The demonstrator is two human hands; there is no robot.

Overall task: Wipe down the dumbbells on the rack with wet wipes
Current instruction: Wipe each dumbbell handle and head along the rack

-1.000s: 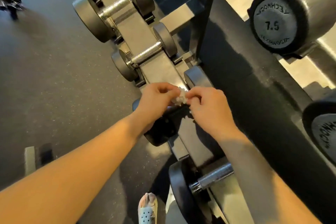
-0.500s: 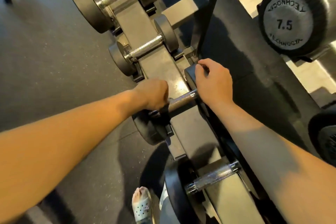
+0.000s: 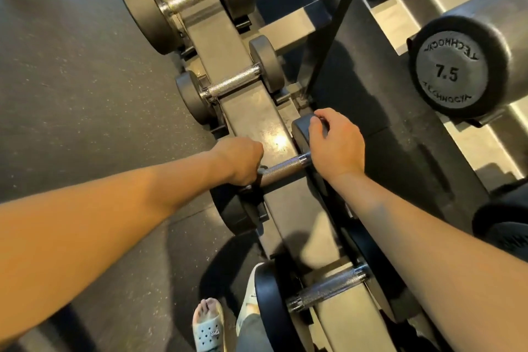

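The dumbbell (image 3: 285,169) lies crosswise on the rack (image 3: 257,123), and its knurled handle (image 3: 294,164) runs straight from the left grip (image 3: 240,161) to the right grip (image 3: 337,146), so its long axis is the line between the two. The left grip is curled closed round the handle's nearer end, and any wet wipe is hidden inside the fist. The right grip drapes over the head (image 3: 300,131) at the other end, fingers hooked over its rim. The bare stretch of handle starts right against the left grip, so a wiping stroke would likely run from it toward the right grip, which steadies the weight.
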